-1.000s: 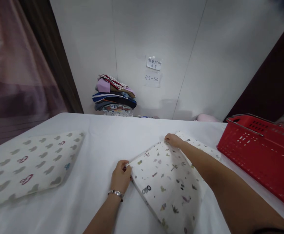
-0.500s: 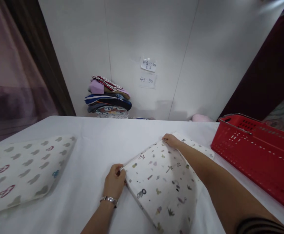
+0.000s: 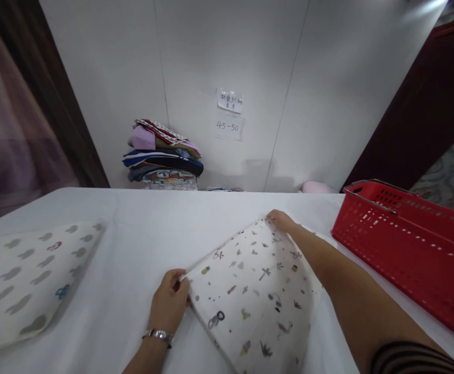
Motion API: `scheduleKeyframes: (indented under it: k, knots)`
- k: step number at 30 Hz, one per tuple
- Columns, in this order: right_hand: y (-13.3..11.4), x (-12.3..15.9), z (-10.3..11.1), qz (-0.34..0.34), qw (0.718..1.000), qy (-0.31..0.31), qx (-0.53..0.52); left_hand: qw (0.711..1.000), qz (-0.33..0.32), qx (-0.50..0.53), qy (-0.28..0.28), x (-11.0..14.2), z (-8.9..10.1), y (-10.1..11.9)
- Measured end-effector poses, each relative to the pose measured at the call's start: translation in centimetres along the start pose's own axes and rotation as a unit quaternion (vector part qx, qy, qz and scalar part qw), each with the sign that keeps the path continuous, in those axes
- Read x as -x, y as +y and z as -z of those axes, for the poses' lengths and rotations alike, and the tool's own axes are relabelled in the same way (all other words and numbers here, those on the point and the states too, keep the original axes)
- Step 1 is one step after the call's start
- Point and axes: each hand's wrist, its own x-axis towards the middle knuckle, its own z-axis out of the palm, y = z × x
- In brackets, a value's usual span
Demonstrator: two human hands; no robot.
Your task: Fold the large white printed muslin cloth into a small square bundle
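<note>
A white cloth (image 3: 250, 291) printed with small palms, cones and animals lies folded on the white table before me. My left hand (image 3: 170, 296), with a metal watch or bracelet at the wrist, pinches its left corner. At the far corner my right hand (image 3: 283, 221) is closed on the cloth's edge, and the arm reaches across the right part of the fabric. Between the two hands the edge runs in a taut, nearly straight line. To the left, a second folded cloth (image 3: 28, 280) with grey, red and blue mouse-head shapes lies flat.
A red plastic basket (image 3: 402, 249) with a metal handle stands at the right on the white-covered table (image 3: 133, 249). Behind the table's far edge rises a stack of folded fabrics (image 3: 167, 156). Handwritten signs (image 3: 230, 114) hang on the wall; a pink curtain (image 3: 12, 119) hangs at left.
The view has shifted right, so everything slides leftward in it. My right hand has drawn its corner a little to the right, covering the flap behind. My left hand keeps its hold.
</note>
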Motion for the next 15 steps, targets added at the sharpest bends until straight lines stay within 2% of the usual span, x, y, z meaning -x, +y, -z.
scheduleKeyframes:
  k: [4, 15]
  knots:
    - [1.1, -0.8, 0.0, -0.007, 1.000, -0.010, 0.023, 1.000, -0.005, 0.006, -0.005, -0.1, 0.0, -0.3]
    - [0.2, -2.1, 0.0, -0.026, 0.997, -0.023, 0.062, 0.999, -0.001, -0.031, 0.007, 0.0, 0.3, -0.1]
